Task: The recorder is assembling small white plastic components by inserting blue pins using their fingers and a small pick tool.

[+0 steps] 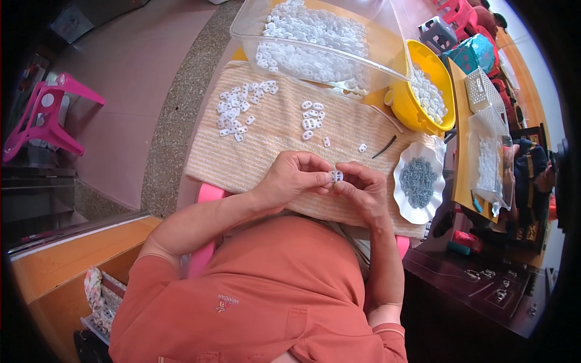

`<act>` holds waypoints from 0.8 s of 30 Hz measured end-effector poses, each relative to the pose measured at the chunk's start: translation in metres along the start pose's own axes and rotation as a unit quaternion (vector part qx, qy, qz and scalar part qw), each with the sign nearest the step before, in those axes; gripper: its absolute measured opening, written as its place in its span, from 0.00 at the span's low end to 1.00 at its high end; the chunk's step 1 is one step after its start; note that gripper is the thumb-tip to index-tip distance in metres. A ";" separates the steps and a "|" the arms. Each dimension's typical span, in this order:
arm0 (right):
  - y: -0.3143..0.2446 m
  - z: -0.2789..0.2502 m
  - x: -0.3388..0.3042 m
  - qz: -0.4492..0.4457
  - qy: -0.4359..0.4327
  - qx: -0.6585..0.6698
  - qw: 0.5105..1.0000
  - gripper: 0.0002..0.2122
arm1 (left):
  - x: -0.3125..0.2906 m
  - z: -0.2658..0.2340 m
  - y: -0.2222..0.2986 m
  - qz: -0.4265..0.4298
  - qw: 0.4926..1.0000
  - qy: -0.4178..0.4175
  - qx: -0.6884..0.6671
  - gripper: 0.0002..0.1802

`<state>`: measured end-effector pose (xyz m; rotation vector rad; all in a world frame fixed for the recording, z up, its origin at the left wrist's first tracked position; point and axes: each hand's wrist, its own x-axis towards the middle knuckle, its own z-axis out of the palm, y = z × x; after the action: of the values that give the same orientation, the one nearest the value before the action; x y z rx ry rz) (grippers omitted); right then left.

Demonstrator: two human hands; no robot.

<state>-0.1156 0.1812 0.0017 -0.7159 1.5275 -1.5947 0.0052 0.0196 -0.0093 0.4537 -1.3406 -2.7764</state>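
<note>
Close in front of my body, a small white plastic piece with holes (337,176) is held between the fingertips of both hands. My left hand (295,174) pinches it from the left, thumb and forefinger closed. From the right, my right hand (365,189) closes its thumb and fingers on the same piece. Beyond the hands, a small group of two-holed white pieces (313,115) lies on the striped cloth (266,160). A larger loose pile of white pieces (233,110) lies farther left. Right of my right hand stands a white fluted dish (401,202) of small grey metal parts, perhaps springs.
A clear plastic bin (242,37) full of white pieces stands at the far side. Beside it is a yellow basin (446,115) with more pieces. A thin dark strip (385,147) lies near the dish. A pink stool (45,115) stands on the floor at left.
</note>
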 end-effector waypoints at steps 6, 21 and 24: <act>0.000 0.001 0.000 -0.015 -0.002 0.006 1.000 0.15 | 0.000 0.001 -0.002 0.000 1.000 0.000 -0.018 0.07; 0.001 0.009 -0.004 -0.056 0.009 0.082 0.995 0.15 | -0.002 0.002 0.006 -0.065 0.988 -0.053 -0.131 0.08; 0.004 0.011 -0.004 -0.091 0.006 0.097 0.991 0.15 | -0.001 0.001 0.004 -0.063 0.987 -0.071 -0.132 0.06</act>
<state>-0.1036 0.1787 -0.0006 -0.7542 1.3230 -1.8572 0.0057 0.0181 -0.0054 0.3428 -0.9710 -3.0841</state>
